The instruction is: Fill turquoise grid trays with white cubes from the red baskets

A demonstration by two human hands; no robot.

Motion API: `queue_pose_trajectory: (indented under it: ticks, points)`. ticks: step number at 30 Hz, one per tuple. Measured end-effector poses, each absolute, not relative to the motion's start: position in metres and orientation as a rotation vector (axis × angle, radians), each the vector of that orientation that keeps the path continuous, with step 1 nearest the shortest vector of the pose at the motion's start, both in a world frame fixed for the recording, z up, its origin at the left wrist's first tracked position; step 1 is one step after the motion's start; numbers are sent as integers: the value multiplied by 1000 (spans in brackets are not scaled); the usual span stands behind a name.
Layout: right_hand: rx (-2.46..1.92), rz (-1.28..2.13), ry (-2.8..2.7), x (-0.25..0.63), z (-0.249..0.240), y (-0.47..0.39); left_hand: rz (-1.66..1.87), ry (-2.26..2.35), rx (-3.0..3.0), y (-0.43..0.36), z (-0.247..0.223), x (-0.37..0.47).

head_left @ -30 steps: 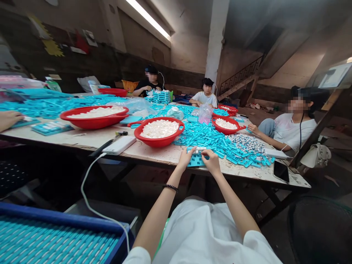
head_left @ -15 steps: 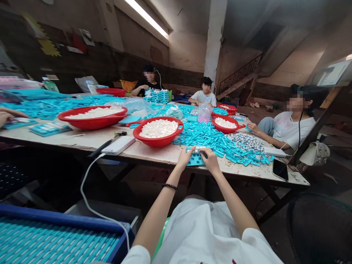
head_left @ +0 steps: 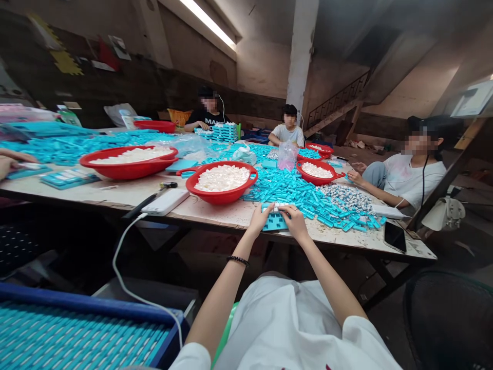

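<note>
A small light-blue slotted tray (head_left: 274, 223) rests at the table's near edge, with a row of white pieces (head_left: 276, 207) along its far side. My left hand (head_left: 259, 221) is closed on its left edge, thumb over the top. At the right edge, my right hand (head_left: 295, 222) has its fingers bent onto the tray, their tips against the white row. Whether those tips pinch a single piece is too small to tell. Just beyond my hands lies a heap of loose blue pieces (head_left: 285, 187). A red bowl (head_left: 221, 197) of white pieces stands to their left.
More red bowls (head_left: 129, 172) stand on the table (head_left: 234, 218). A white power bank (head_left: 165, 202) with a cable lies left, a phone (head_left: 395, 237) right. Several co-workers sit around. A blue crate (head_left: 96, 304) of filled trays is at lower left.
My right fingertips have shifted slightly left along the white row; my left hand keeps its hold. Across the table, a co-worker's hand has lowered from the stack of trays.
</note>
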State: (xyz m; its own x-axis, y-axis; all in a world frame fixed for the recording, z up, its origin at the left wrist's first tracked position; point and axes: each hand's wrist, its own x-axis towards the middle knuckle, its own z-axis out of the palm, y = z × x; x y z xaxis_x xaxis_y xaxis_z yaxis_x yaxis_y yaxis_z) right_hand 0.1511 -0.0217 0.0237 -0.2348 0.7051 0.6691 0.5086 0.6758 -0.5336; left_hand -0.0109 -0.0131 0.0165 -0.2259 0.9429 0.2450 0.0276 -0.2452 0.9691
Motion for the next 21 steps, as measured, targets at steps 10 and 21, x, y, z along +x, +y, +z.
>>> queue_pose_trajectory:
  ticks: [10,21]
  points:
    - [-999,127,-1998,157,31,-19,1568,1260,1332,-15,17,-11]
    - [-1078,-64,-2238,157,47,-18,1561,1259,1307,-16,20,-10]
